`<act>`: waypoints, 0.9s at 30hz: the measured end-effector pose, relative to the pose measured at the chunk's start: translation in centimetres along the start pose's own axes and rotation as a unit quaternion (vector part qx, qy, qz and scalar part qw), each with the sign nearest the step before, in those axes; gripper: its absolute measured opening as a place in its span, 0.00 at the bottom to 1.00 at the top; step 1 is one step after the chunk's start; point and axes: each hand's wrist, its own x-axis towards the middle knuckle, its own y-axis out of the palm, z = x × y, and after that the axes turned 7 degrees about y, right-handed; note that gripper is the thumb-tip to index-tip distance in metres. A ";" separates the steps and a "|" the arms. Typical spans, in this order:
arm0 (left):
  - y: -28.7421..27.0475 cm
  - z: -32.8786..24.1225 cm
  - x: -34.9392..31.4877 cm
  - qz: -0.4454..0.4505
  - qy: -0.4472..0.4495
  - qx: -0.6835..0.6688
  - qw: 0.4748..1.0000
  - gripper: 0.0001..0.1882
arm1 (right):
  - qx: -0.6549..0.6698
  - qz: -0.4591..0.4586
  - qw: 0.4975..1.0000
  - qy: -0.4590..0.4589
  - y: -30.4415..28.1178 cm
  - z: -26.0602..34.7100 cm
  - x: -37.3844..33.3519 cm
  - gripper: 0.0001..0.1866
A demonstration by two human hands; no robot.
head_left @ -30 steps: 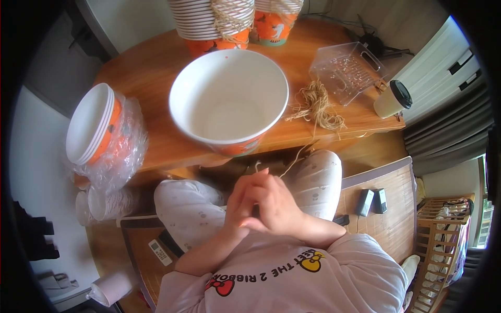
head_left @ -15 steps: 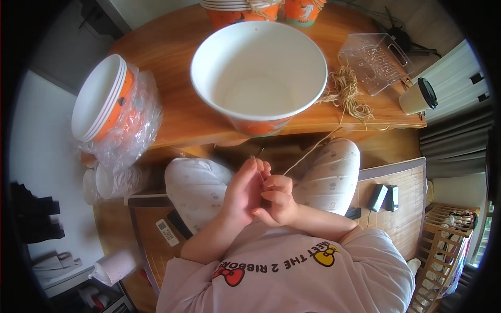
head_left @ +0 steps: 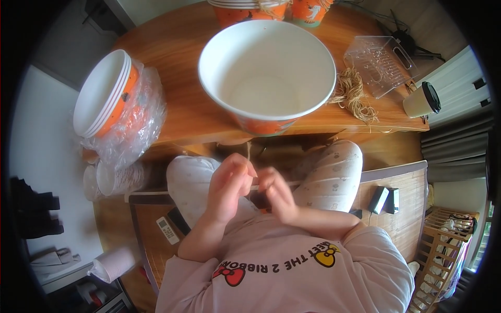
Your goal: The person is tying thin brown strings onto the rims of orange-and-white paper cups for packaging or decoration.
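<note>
My left hand (head_left: 229, 183) is closed over my lap, thumb and fingers pinched on a strand of tan twine (head_left: 249, 149) whose end stands up above the fingertips. Just beside it, my right hand (head_left: 279, 197) has curled fingers, slightly blurred, and appears to grip the same strand where it crosses between the hands. Past my hands, a large white-lined paper bucket (head_left: 261, 99) with an orange outside stands at the table's near edge. Right of it lies a loose hank of twine (head_left: 357, 96).
Stacked buckets in clear plastic (head_left: 107, 99) lean at the table's left edge. More orange buckets (head_left: 248, 14) stand at the far side. A clear plastic bin (head_left: 378, 65) and a lidded cup (head_left: 421, 100) are at the right. A remote (head_left: 167, 230) lies on the mat.
My hands have moved a little apart, the left shifting leftward. The twine end now points up from the left fingers, and the strand formerly slanting from the hank to my hands no longer shows there.
</note>
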 end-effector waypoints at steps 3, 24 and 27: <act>0.7 -0.2 0.0 0.018 0.007 0.081 0.996 0.15 | 0.214 -0.037 0.972 0.088 -0.7 1.9 2.5 0.11; 1.9 0.7 0.4 0.055 -0.065 0.028 0.996 0.09 | 0.339 -0.022 0.935 0.098 -2.6 6.6 4.5 0.22; 2.6 -0.1 0.4 0.081 -0.030 0.085 0.993 0.07 | 0.330 -0.004 0.938 0.107 -3.3 7.1 4.4 0.23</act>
